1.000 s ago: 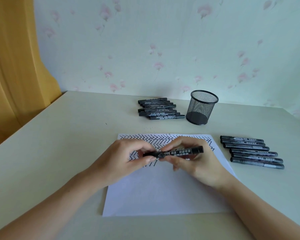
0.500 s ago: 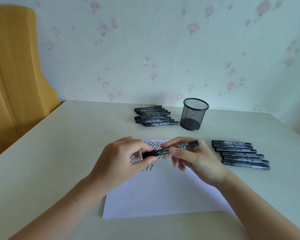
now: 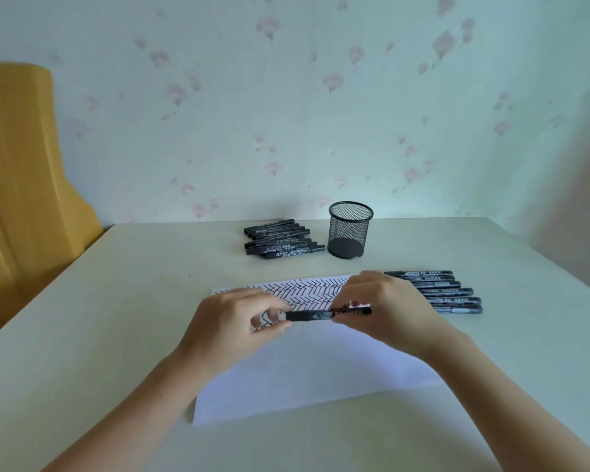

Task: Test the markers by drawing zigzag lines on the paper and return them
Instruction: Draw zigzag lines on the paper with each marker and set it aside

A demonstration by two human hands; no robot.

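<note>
Your left hand (image 3: 234, 323) pinches the cap end of a black marker (image 3: 324, 315), fingers curled round it. The marker lies level above the far part of the paper (image 3: 314, 379), over the zigzag rows (image 3: 307, 291). Your right hand (image 3: 385, 304) grips the marker's other end. Farther back on the desk (image 3: 116, 301), a pile of markers (image 3: 280, 241) lies just left of the mesh cup (image 3: 349, 229). A row of markers (image 3: 447, 292) sits right of the paper.
</note>
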